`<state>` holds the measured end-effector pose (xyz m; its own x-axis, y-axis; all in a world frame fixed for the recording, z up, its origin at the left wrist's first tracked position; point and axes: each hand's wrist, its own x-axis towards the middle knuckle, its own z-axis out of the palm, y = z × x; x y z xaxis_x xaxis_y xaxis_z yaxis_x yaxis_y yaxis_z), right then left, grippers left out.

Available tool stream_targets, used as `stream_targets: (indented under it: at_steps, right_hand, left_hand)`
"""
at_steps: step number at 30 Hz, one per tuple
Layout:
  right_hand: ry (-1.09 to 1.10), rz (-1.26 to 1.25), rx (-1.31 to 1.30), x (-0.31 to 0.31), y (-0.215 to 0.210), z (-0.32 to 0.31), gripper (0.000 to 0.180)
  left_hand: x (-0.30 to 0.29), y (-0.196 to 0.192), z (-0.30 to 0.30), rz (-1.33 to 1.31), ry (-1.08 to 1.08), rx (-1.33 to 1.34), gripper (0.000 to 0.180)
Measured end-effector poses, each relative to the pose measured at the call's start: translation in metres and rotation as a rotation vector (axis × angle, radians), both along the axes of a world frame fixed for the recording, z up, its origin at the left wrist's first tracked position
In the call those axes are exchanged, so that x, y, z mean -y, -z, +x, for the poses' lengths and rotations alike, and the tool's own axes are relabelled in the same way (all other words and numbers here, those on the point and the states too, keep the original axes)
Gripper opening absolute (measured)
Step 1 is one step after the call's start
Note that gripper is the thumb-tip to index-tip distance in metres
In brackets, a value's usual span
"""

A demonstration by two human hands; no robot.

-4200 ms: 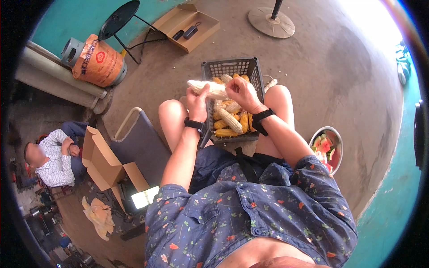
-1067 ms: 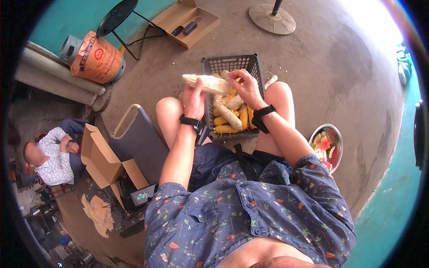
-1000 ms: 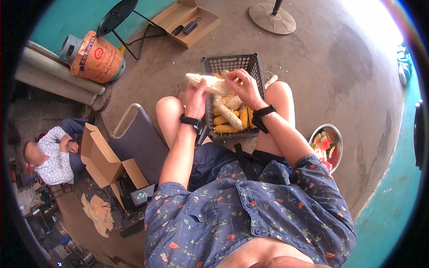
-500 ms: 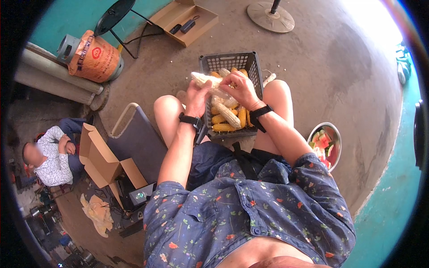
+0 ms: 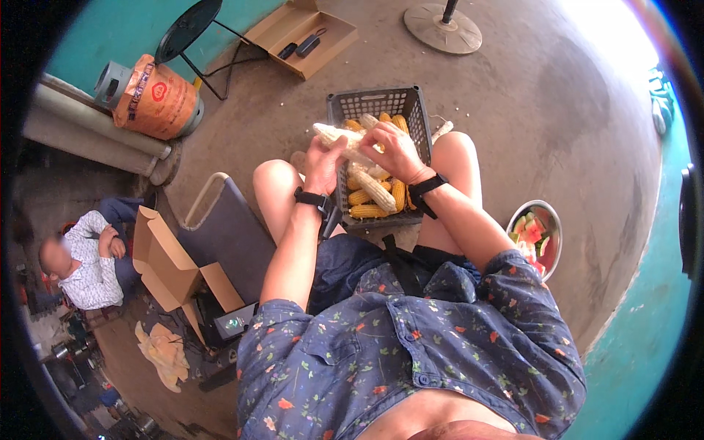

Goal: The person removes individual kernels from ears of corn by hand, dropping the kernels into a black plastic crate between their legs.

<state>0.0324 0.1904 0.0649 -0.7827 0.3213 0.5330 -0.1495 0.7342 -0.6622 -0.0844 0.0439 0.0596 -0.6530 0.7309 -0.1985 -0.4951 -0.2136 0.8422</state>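
A pale corn cob (image 5: 329, 134) is gripped in my left hand (image 5: 321, 165), its tip pointing up and left over the crate's left side. My right hand (image 5: 402, 155) is closed, with curled fingers and thumb at the cob's other end; the exact fingertip contact is partly hidden. Below both hands stands a black plastic crate (image 5: 375, 92) between my knees. Inside it lie several yellow corn cobs (image 5: 369, 211) and a whitish cob (image 5: 375, 191), some covered by my hands.
A metal bowl (image 5: 559, 242) of watermelon pieces stands to my right. Left are a dark folding chair (image 5: 227, 227), an open cardboard box (image 5: 165, 260) and a seated person (image 5: 92, 257). Ahead lie a shallow box (image 5: 334, 48), a round stand base (image 5: 433, 33) and a gas cylinder (image 5: 158, 99).
My right hand's fingers have shifted slightly along the cob. My left hand keeps its hold in nearly the same place.
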Motion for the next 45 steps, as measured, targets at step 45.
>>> stream_targets:
  at_steps: [45]
  right_hand:
    - [0.194,-0.306,0.101,-0.003,0.005,-0.001,0.017]
  left_hand:
    - [0.003,-0.007,0.000,-0.023,-0.132,-0.034,0.036]
